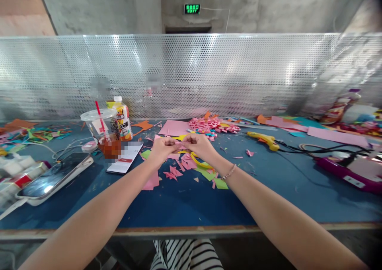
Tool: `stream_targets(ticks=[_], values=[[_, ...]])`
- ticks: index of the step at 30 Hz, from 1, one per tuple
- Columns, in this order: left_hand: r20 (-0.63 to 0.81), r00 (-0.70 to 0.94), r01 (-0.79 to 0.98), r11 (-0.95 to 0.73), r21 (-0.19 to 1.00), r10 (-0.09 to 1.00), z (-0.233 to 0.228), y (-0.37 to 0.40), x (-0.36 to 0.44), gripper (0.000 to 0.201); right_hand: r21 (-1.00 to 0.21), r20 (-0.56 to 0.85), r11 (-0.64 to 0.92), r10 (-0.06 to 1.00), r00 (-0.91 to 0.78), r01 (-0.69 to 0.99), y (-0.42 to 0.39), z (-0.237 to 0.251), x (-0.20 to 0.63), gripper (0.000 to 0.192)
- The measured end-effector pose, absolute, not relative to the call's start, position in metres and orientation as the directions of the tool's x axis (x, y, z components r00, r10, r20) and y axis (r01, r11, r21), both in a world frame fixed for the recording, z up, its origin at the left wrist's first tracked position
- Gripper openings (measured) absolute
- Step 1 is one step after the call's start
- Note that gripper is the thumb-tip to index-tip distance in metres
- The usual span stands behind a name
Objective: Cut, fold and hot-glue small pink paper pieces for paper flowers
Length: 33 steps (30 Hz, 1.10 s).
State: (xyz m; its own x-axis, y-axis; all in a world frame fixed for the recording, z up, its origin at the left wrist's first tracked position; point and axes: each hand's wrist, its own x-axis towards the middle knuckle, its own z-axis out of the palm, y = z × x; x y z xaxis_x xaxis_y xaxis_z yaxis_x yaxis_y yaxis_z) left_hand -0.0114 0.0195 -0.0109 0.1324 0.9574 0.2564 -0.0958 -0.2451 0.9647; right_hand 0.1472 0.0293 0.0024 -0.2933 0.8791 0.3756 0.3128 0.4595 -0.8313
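L hand [164, 147], R hand [199, 144]: fingers [172, 141] pinched on pink paper pc [181, 144], above pink scraps [188, 161].

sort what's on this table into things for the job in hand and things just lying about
Likely the job:
held pink paper
pink scraps
pink paper cluster
yellow tool at right, perhaps

Probably lying about:
drink cup
bottle
bright-screened phone
white-edged phone

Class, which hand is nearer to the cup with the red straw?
Left. The left hand is to the right of the cup; the right hand is farther right.
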Motion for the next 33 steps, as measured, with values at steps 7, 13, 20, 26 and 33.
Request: stream_targets(ticks=[7, 13, 20, 26, 33], values=[[0.31, 0.148, -0.082, -0.301, 0.95, 0.939, -0.014, 0.019, -0.008, 0.019, -0.795, 0.419, 0.498, 0.864, -0.279, 0.347, 0.031, 0.001, 0.146, 0.013], [0.372, 0.129, 0.025, -0.378, 0.925, 0.919, -0.014, 0.018, -0.007, 0.016, -0.788, 0.429, 0.515, 0.852, -0.299, 0.336, 0.034, -0.002, 0.147, 0.015], [0.339, 0.094, -0.019, -0.338, 0.941, 0.936, -0.013, 0.021, -0.009, 0.016, -0.842, 0.357, 0.436, 0.891, -0.28, 0.317, 0.029, 0.007, 0.15, 0.01], [0.307, 0.069, -0.045, -0.304, 0.952, 0.949, -0.011, 0.021, -0.01, 0.014, -0.82, 0.378, 0.461, 0.881, -0.284, 0.34, 0.032, 0.007, 0.153, 0.012], [0.267, 0.085, -0.077, -0.261, 0.962, 0.96, -0.008, 0.017, -0.009, 0.014, -0.864, 0.329, 0.404, 0.905, -0.269, 0.3, 0.034, 0.008, 0.154, 0.011]])
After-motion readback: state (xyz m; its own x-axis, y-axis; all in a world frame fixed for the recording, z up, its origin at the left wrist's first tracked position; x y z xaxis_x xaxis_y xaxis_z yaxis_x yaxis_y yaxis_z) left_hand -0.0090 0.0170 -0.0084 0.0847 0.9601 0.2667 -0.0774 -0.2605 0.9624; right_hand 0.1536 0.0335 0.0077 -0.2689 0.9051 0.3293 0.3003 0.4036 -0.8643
